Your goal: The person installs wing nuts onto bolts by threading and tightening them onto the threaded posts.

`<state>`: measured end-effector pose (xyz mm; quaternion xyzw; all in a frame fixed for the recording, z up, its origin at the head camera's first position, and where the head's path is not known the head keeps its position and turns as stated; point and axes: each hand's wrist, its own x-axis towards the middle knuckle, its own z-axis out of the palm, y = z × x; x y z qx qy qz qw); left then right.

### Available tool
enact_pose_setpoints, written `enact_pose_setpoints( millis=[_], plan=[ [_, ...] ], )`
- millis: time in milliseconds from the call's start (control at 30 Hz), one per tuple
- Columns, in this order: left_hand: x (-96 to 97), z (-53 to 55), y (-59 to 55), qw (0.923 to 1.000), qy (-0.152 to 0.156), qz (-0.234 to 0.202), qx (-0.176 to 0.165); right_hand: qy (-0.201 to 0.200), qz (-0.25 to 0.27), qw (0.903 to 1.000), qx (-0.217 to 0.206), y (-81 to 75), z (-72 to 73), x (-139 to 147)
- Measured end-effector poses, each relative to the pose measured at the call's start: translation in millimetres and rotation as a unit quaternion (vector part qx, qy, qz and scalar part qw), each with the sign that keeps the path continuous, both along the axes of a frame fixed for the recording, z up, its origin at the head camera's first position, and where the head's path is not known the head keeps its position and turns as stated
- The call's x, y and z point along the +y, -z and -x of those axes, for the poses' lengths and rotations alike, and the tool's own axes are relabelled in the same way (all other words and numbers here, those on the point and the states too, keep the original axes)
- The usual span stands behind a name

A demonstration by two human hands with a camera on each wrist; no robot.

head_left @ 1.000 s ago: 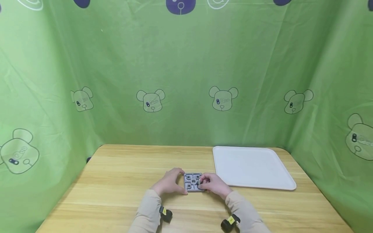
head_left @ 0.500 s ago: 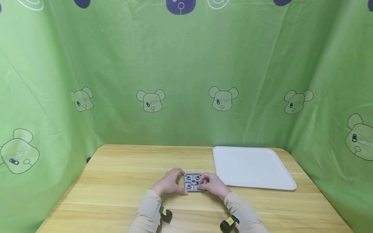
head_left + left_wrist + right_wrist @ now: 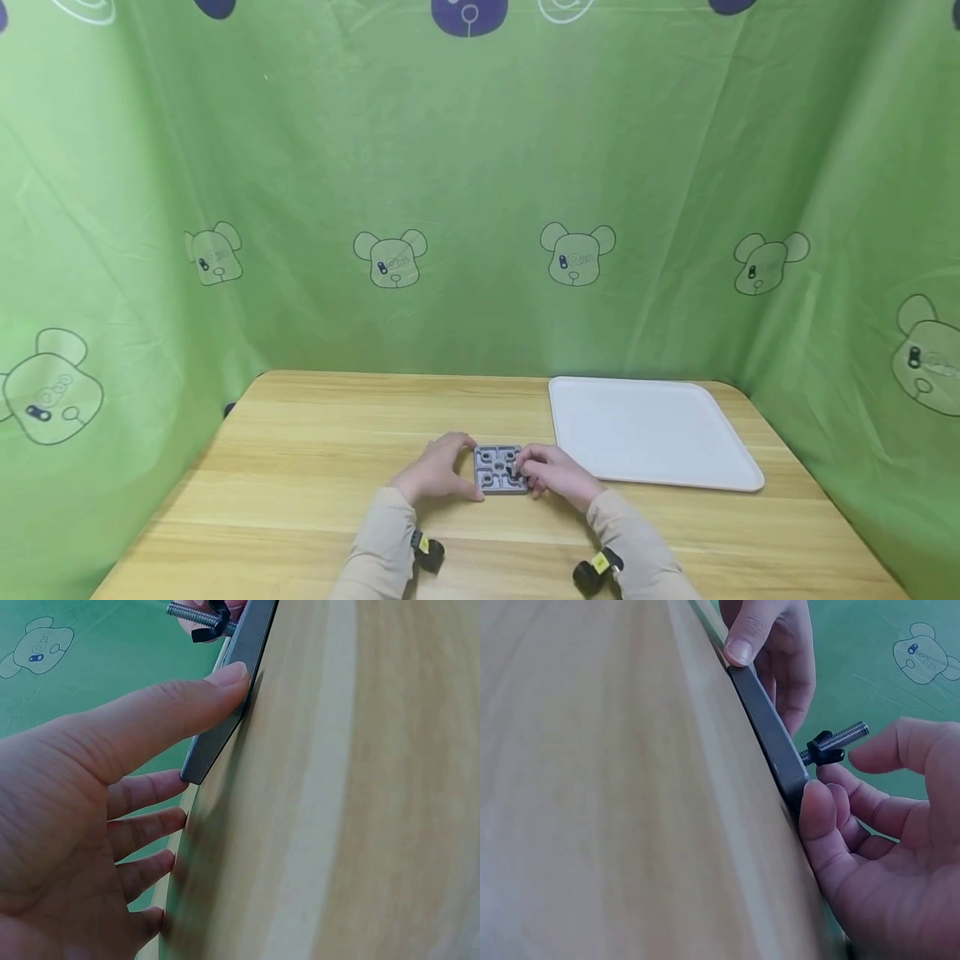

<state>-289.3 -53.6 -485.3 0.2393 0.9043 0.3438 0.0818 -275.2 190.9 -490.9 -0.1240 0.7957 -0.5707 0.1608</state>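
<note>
A square grey plate (image 3: 488,492) with recessed holes lies on the table. A threaded bolt (image 3: 847,736) stands up from its right part, carrying a black wing nut (image 3: 824,749) near the plate's face. My left hand (image 3: 435,473) grips the plate's left side, thumb (image 3: 214,690) at the near edge and a fingertip at the far corner. My right hand (image 3: 557,474) is at the right side, fingers bent loosely about the wing nut. Its index fingertip (image 3: 862,756) is apart from the bolt's end, another fingertip is right at the nut, and the thumb overlaps the plate's corner.
A white tray (image 3: 652,429) lies on the wooden table (image 3: 330,467) at the back right. Green curtains (image 3: 480,167) with bear prints surround the table at the back and sides. Each sleeve has a black wrist camera strapped on.
My right hand has shifted slightly right and loosened from the wing nut, so more of the nut shows. The left hand and the plate stay in place.
</note>
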Motion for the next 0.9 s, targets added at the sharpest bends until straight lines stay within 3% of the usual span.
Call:
enact_pose_setpoints(
  millis=[900],
  plan=[
    [0.5,-0.6,-0.8,1.0,0.001,0.002,0.0,0.036,-0.052,0.9978,0.023,2.0,-2.1,-6.0]
  ],
)
